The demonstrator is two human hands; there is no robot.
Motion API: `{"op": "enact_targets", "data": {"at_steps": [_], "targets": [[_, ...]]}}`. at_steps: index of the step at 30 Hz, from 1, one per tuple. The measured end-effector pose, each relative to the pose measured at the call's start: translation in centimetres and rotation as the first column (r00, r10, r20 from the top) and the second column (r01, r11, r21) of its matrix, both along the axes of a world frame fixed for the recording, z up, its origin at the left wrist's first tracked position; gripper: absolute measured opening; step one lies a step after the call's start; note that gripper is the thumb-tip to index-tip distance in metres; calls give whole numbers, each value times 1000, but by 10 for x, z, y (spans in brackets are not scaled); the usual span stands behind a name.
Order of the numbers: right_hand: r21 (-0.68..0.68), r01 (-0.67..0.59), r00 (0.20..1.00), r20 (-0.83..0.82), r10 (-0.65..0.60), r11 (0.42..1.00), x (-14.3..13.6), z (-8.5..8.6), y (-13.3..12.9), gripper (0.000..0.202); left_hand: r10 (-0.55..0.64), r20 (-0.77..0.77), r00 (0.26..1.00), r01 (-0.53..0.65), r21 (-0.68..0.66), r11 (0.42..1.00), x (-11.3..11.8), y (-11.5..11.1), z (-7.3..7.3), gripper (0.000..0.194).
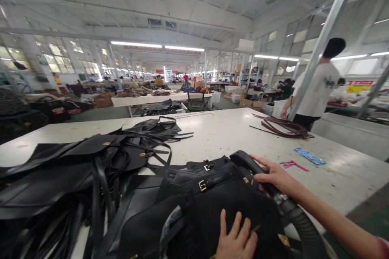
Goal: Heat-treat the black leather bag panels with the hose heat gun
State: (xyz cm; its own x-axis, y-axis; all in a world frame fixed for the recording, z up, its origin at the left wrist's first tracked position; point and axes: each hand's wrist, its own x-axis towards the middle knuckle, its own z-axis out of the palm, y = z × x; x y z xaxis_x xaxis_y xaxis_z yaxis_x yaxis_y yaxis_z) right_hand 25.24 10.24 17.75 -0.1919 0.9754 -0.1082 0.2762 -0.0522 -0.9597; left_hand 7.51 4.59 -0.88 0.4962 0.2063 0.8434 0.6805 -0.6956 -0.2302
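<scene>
Black leather bag pieces with gold buckles (212,202) lie on the white table in front of me. My left hand (237,236) rests on the black leather at the bottom, its fingers spread. My right hand (275,178) is wrapped round a black vacuum nozzle (247,162), thumb on the near side and fingers beyond it. A ribbed black hose (304,222) runs from the nozzle toward the bottom right edge. The nozzle's tip is beside the upper right end of the leather.
More black leather pieces with straps (75,161) cover the white table's (219,129) left side. Brown straps (282,127), a blue card (310,156) and a pink tool (294,165) lie on the right. A person (319,84) stands beyond a metal post (323,44).
</scene>
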Motion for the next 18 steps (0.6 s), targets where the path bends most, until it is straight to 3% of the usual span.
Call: {"op": "enact_targets", "data": {"at_steps": [2, 5, 7, 10, 14, 18], "targets": [[-47, -31, 999, -15, 30, 998, 15, 1, -24, 80, -5, 63, 998, 2, 53, 999, 3, 0, 7, 13], [-161, -149, 986, -101, 134, 976, 22, -13, -43, 81, 8, 83, 997, -15, 77, 997, 4, -1, 13, 10], [-199, -168, 983, -113, 147, 965, 13, -25, -37, 81, 24, 71, 997, -28, 60, 998, 3, -3, 12, 9], [-145, -89, 995, -62, 81, 985, -15, -32, -10, 82, 32, 32, 999, -33, 34, 999, 3, -5, 6, 8], [-79, -106, 993, -62, 101, 991, -51, -12, 1, 82, 49, 5, 999, -50, 19, 999, 5, -4, -3, 10], [-124, -349, 936, -96, 338, 929, -77, 9, -35, 73, 37, -50, 998, -40, -61, 997, 2, -7, -4, 22]]}}
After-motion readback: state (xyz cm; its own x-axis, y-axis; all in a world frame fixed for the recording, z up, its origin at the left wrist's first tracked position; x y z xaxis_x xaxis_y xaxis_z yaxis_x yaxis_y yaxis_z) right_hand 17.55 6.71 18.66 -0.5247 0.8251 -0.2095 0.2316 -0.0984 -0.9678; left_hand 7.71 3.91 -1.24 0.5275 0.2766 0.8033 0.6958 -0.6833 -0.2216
